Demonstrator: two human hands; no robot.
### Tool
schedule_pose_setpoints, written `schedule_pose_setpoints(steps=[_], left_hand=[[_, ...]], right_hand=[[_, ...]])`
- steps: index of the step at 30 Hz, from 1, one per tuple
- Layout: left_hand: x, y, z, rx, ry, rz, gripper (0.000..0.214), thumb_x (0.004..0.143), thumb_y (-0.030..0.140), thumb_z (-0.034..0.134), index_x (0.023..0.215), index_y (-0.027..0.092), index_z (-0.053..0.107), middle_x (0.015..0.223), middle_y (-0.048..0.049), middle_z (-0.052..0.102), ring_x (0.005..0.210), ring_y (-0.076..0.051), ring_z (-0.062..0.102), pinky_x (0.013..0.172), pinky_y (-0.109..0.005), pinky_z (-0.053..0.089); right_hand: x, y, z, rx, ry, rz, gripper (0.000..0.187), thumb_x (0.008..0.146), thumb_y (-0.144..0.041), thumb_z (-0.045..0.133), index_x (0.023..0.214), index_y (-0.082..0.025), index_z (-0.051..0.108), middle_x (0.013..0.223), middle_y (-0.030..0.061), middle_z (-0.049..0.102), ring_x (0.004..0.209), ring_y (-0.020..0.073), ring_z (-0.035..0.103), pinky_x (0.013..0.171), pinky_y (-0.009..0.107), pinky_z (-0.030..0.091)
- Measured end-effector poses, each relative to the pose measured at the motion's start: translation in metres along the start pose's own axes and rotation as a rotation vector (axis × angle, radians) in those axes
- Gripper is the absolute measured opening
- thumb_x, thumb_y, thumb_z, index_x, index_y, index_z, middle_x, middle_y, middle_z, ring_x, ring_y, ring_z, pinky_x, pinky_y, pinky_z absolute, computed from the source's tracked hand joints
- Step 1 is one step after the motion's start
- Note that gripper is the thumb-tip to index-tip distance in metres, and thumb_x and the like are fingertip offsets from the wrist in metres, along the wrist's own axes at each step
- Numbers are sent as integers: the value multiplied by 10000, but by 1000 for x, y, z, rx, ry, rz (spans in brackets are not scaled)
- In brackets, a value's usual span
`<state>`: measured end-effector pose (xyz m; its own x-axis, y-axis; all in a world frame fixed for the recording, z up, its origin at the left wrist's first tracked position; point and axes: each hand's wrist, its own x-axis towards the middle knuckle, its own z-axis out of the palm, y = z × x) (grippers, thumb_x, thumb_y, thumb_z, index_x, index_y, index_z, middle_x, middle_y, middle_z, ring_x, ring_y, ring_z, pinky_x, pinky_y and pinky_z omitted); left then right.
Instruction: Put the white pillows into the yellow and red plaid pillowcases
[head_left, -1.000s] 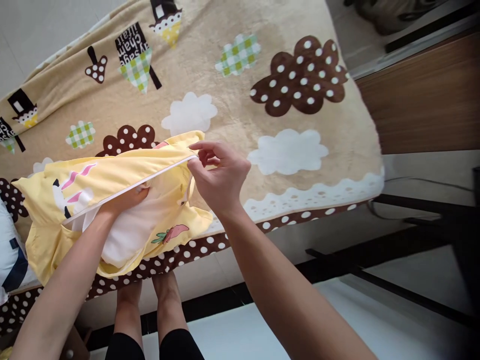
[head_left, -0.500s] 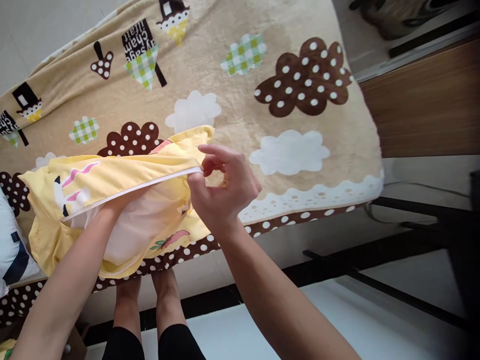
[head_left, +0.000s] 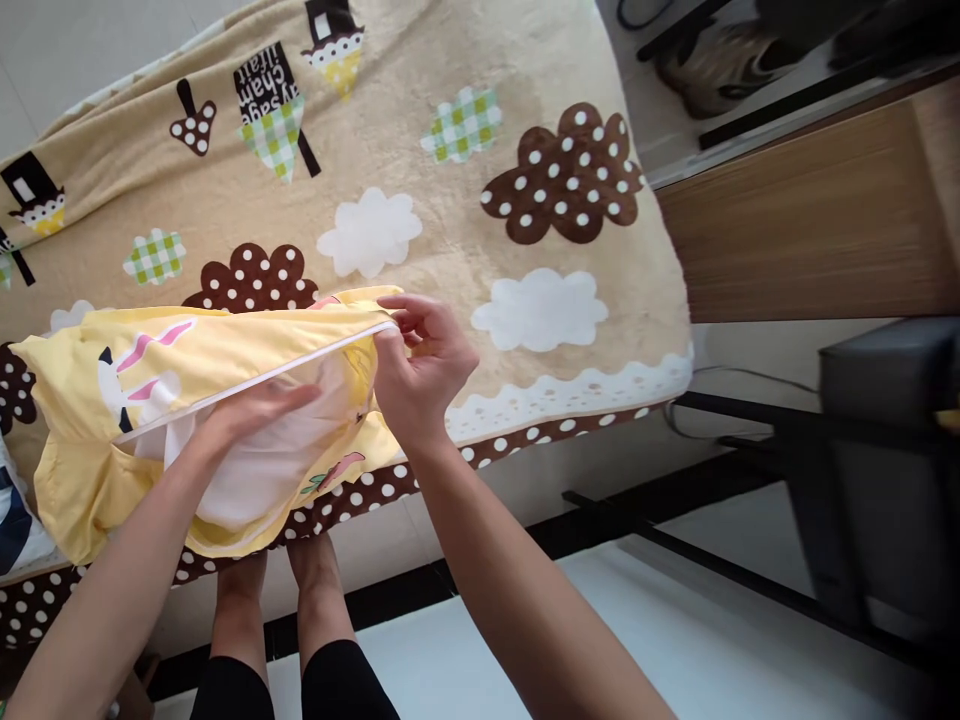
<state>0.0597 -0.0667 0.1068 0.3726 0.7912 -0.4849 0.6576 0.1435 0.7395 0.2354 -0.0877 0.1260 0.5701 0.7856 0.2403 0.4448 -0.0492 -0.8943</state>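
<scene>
A yellow pillowcase printed with a white rabbit and carrots lies near the front edge of the bed. Its mouth, edged by a white strip that looks like a zip, gapes towards me and shows white fabric inside. My right hand pinches the right end of this edge between thumb and fingers and holds it up. Inside the opening is my left hand, its fingers stretched out to the right and partly in shadow. I see nothing gripped in it.
A beige blanket with cloud and tree prints covers the bed. At the left edge lies a white and navy cloth item. Wooden furniture stands to the right, beside a black metal frame. My legs are against the bed's front.
My left hand has drawn back a little, so its fingers now show within the opening. My right hand still pinches the edge, slightly lower. The whole view has shifted to the right.
</scene>
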Motion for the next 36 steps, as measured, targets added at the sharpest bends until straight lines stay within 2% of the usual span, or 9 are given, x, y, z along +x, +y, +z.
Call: schedule_pose_setpoints(steps=[3,5,7,12,17,20,24,29,36], left_hand=[[0,21,0,105,-83,44,392,762,468,671,1105,282,628,1061,-37,679,1070,-281,608,984,-448,463],[-1,31,0,188,-158,153,195,830,313,551,989,259,648,921,-21,676,927,-238,630,904,-400,488],[-5,34,0,284,-203,286,163,825,205,475,860,228,633,840,-28,653,837,-217,619,825,-370,492],[-18,26,3,298,-168,550,157,858,298,503,957,194,566,978,-93,640,945,-258,595,825,-399,485],[-26,7,18,215,-83,584,500,803,398,610,1235,198,457,1072,-107,650,1000,-274,622,841,-414,509],[-27,1,30,291,61,628,501,815,318,577,1276,193,425,1070,-111,669,1002,-277,647,849,-418,512],[-25,-3,43,431,86,686,398,786,187,551,1178,199,484,1200,-147,631,1024,-283,648,839,-427,514],[-17,-24,44,367,339,427,209,837,279,550,1034,209,537,941,-104,665,897,-264,649,787,-413,531],[-17,-23,22,364,81,514,125,855,190,462,939,218,550,916,-70,648,892,-222,623,779,-338,498]], right_hand=[[-1,-8,-1,15,-33,-64,219,753,-118,515,849,-259,653,751,-38,652,621,114,565,595,256,488],[-1,-12,-3,-5,-49,-91,214,757,-128,522,849,-262,663,758,-32,661,635,123,572,610,269,493],[1,-13,-6,0,-63,-84,176,772,-160,536,836,-260,665,736,-29,653,643,131,576,614,279,496],[5,-8,-13,124,-174,45,88,774,-237,592,784,-239,679,703,-30,661,646,133,597,613,280,505],[2,3,-20,278,-236,369,99,698,-314,711,727,-221,695,674,-12,690,652,161,654,623,297,532],[-1,5,-23,369,-252,554,152,658,-348,757,706,-214,702,668,1,705,623,160,657,595,289,529],[-4,-1,-27,332,-186,507,132,657,-327,769,715,-219,719,667,-5,705,615,146,645,585,273,523],[-5,-8,-28,299,-91,456,103,632,-285,769,707,-226,731,665,-7,709,620,150,643,571,273,525],[-7,1,-26,360,-29,559,122,609,-289,773,698,-217,732,671,0,711,617,145,640,585,273,527]])
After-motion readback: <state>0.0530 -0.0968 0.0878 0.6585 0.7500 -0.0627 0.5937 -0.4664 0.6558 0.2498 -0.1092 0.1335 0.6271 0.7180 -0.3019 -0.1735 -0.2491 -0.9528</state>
